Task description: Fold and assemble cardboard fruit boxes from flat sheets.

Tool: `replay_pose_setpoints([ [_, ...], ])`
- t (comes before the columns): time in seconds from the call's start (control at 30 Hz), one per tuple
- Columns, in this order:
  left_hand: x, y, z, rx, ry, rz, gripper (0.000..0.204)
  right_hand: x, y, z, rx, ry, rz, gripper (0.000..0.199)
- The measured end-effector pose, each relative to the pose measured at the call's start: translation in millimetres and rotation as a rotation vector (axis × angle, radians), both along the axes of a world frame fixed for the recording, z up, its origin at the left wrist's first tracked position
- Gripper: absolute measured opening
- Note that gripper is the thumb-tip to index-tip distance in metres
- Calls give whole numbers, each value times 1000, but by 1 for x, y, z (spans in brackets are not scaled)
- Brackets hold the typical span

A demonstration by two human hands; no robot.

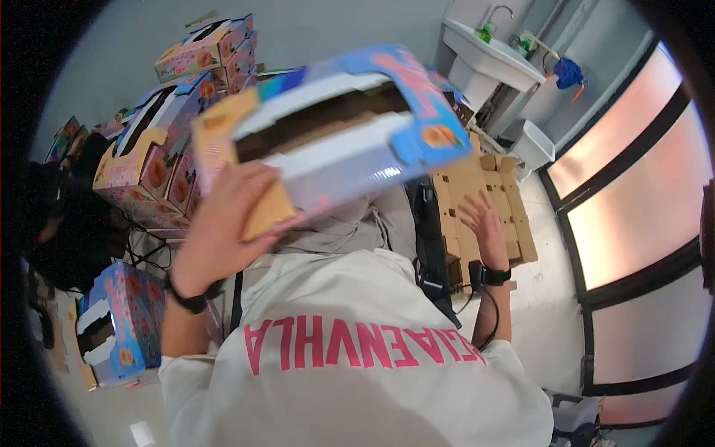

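Observation:
A printed cardboard box point(342, 167) in blue, pink and yellow with peach pictures is held up in front of me, slightly blurred. Its top has a long opening between white flaps, with a dark inside. At the box's near left corner, my left hand point(231, 220) grips the yellow edge, some fingers hidden behind the panel. Away from the box to the right is my right hand point(484, 223), holding nothing, with its fingers spread. Flattened brown cardboard point(465, 197) lies beneath and beside that hand.
Similar boxes point(153, 175) are stacked at the left against the wall, and another box point(112, 335) stands on the floor at lower left. A white sink point(491, 52) is at the far right, near a white bin point(532, 141). Black-framed glass panels point(614, 231) line the right side.

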State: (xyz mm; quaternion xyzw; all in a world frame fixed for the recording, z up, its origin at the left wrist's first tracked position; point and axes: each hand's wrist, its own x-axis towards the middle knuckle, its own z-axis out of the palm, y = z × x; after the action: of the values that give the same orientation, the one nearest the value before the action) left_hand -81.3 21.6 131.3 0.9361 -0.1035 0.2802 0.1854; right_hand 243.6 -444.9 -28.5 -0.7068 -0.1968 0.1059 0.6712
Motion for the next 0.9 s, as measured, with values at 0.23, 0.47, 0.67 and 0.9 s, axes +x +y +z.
replay_pose_setpoints([
  [0.23,41,-26,-26,230,54,84,100,-54,42,55,274,-151,48,68],
  [0.47,26,-18,-23,254,19,147,99,-85,37,95,297,-254,27,76],
  [0.67,27,-14,-35,300,25,96,98,-143,46,135,-752,-1104,45,101],
  [0.9,25,-30,-51,385,-48,171,86,-141,76,126,-608,-1169,72,73],
])
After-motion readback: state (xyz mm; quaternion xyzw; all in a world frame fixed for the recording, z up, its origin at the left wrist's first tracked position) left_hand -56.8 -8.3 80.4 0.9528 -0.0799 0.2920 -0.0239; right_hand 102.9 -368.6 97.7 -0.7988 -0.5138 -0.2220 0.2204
